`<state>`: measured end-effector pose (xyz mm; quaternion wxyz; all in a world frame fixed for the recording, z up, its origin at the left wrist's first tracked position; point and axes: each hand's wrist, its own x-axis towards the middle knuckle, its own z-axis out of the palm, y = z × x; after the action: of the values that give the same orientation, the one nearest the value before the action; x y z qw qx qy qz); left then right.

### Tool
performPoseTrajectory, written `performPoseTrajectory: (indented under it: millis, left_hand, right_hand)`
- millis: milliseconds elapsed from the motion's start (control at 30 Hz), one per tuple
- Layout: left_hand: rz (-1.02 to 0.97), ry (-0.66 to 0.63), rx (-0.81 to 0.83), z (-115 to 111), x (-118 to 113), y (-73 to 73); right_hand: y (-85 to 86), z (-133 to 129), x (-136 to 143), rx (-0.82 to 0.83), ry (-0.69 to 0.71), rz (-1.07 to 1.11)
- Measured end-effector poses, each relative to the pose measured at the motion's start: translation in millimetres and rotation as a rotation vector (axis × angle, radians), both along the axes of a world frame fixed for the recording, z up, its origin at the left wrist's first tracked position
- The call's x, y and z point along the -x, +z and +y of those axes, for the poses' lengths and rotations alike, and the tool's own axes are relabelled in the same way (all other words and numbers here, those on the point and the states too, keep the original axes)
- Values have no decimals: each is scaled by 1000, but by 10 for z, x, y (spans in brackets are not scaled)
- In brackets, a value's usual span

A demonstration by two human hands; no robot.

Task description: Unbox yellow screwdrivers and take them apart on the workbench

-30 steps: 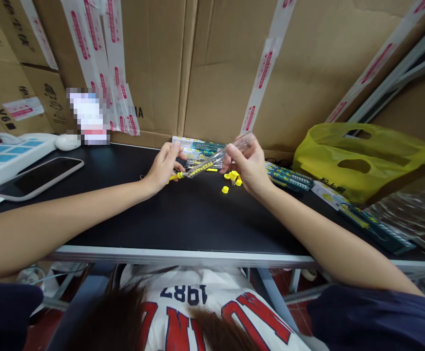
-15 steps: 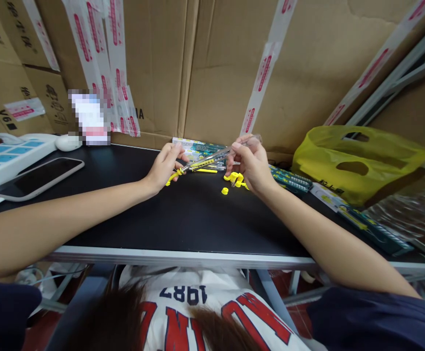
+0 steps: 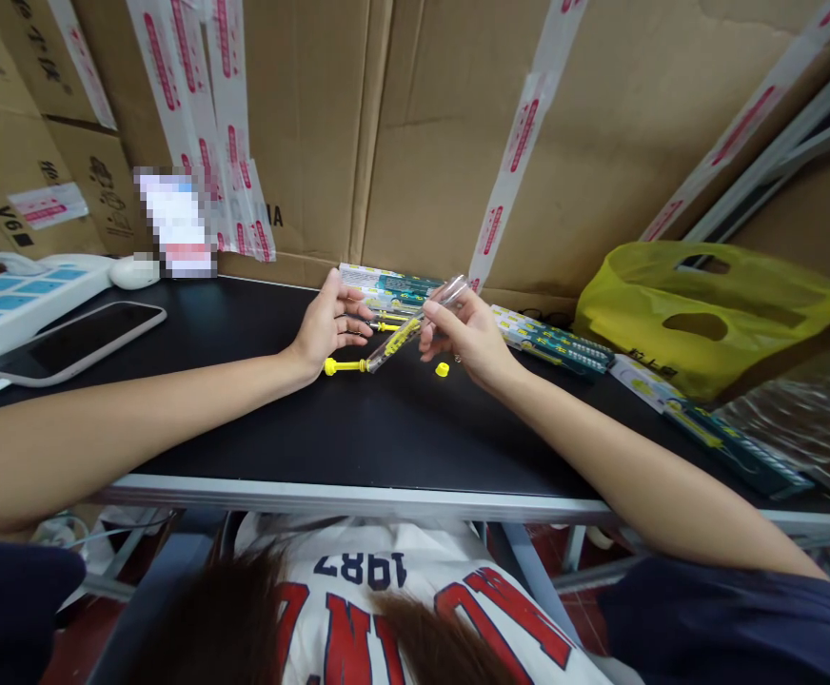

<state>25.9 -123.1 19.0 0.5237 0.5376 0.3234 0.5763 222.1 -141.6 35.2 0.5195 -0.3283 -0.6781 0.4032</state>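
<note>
My right hand pinches a clear plastic tube with yellow marks or bits along it, tilted down to the left. At the tube's lower end, a yellow rod with a wide knob points left; whether it is joined to the tube I cannot tell. My left hand is open beside the tube, fingers spread, apparently holding nothing. A small yellow cap sits on the black tabletop below my right hand. Behind the tube lies another slim piece with a yellow part, partly hidden.
Green-and-white printed packages lie along the back, another at the right. A yellow plastic bag stands behind it. On the left are a phone, a power strip and a white mouse. Cardboard walls the back.
My left hand has let go of the tube's yellow end and its fingers have spread. The tube now slopes more steeply, and my right hand has moved slightly left and down.
</note>
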Motion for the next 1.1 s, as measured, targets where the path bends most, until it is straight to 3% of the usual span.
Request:
performPoseTrajectory:
  millis: [200, 500, 867, 1000, 1100]
  left_hand:
    - [-94, 79, 79, 152, 92, -2]
    - [-117, 46, 124, 148, 96, 28]
    - [-186, -98, 80, -102, -76, 71]
    - [-60, -57, -16, -69, -54, 75]
    - [79, 8, -93, -1, -14, 25]
  right_hand:
    - [-45, 12, 12, 112, -74, 32]
    - [-157, 23, 66, 324, 52, 85]
    - [-290, -169, 388, 165, 369, -90]
    - [-274, -135, 354, 202, 368, -71]
    - [-212, -79, 255, 93, 312, -144]
